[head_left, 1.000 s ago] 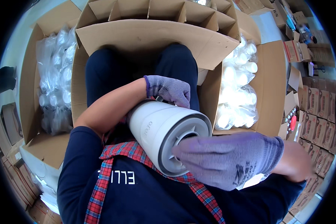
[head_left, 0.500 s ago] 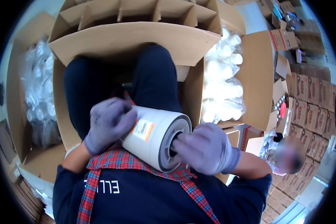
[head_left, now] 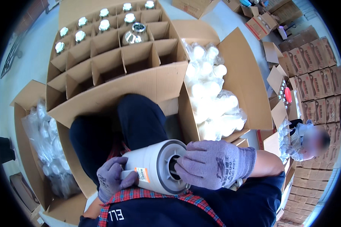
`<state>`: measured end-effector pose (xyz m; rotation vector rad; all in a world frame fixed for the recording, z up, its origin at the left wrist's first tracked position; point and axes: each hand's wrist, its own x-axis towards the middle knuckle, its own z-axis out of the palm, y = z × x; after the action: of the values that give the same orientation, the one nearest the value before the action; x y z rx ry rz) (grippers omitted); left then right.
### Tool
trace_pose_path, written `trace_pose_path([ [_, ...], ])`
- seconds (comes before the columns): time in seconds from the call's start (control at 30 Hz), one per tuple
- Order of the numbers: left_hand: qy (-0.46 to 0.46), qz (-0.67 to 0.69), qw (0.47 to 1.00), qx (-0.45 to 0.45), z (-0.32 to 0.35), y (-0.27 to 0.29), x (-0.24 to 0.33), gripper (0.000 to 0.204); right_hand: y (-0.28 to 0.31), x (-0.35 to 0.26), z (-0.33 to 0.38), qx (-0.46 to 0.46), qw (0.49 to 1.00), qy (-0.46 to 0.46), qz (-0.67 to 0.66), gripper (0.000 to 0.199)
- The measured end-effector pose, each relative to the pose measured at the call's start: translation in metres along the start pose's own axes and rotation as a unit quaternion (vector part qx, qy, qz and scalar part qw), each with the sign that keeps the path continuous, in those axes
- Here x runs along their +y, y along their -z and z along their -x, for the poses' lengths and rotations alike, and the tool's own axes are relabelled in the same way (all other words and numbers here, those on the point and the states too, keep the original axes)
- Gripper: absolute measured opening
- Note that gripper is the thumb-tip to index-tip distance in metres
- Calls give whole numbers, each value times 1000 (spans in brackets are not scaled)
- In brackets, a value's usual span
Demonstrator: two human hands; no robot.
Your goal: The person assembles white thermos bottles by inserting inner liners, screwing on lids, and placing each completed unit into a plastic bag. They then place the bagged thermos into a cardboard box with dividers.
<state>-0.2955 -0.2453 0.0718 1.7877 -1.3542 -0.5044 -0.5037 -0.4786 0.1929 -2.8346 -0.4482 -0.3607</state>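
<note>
Two gloved hands, left hand point(head_left: 111, 181) & right hand point(head_left: 212, 164), on white canister point(head_left: 151, 170), prob. lap-level.

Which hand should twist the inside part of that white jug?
Probably the right hand: its fingers already reach into the grey end of the white jug, while the left hand grips its side.

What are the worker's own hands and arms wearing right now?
Both hands wear grey-lilac knit gloves: the left hand and the right hand, whose glove has small dark print on the back and a ribbed cuff. Forearms are bare above the cuffs; dark navy short sleeves sit higher up.
</note>
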Motion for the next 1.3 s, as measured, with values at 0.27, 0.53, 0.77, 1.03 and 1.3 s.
trace_pose_path([
  [0.27, 406, 171, 893, 95, -3, 28, -86, 20, 123, 20, -1, 192, 858, -468, 91, 17],
  [0.53, -58, 11, 986, -158, 36, 66, -58, 62, -51, 207, -23, 234, 859, -438, 124, 29],
  [0.77, -283, -388, 875, -63, -11, 56, -22, 13, -56, 257, -33, 46, 802, -594, 39, 26],
  [1.03, 131, 63, 977, 155, -54, 49, 29, 31, -105, 244, -53, -42, 788, -613, 45, 39],
  [1.3, 394, 188, 895, 89, 19, 38, -45, 43, -176, 309, 25, -157, 898, -363, 192, 47],
])
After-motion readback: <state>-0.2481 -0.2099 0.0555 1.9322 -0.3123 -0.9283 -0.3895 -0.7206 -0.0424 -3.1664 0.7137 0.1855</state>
